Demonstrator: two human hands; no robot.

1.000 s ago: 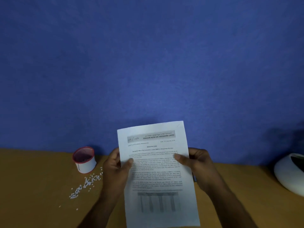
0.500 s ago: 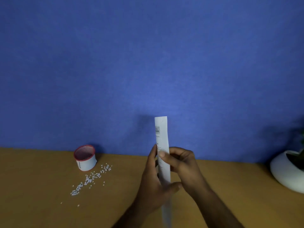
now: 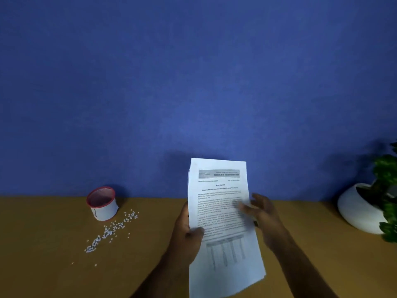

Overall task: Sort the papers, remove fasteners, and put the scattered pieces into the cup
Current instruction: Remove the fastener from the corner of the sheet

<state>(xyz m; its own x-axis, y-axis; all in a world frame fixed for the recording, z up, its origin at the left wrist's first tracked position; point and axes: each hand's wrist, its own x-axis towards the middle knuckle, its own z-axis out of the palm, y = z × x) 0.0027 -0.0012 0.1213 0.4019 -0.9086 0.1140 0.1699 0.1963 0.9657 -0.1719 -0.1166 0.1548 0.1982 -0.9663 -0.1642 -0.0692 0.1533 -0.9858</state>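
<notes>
The left hand (image 3: 186, 231) grips the papers (image 3: 223, 224) by their left edge, thumb across the print. They stand upright above the tabletop (image 3: 43, 244), long axis vertical, heading uppermost. The right hand (image 3: 263, 214) hovers open-fingered at their right edge. The cup (image 3: 102, 203) stands near the tabletop's back edge with scattered pieces (image 3: 111, 230) beside it.

Papers (image 3: 223, 211) matt white, printed. Table (image 3: 43, 244) smooth wood-look, wall (image 3: 193, 82) matt blue with fine texture. Pot (image 3: 356, 211) smooth white, slightly glossy.
</notes>
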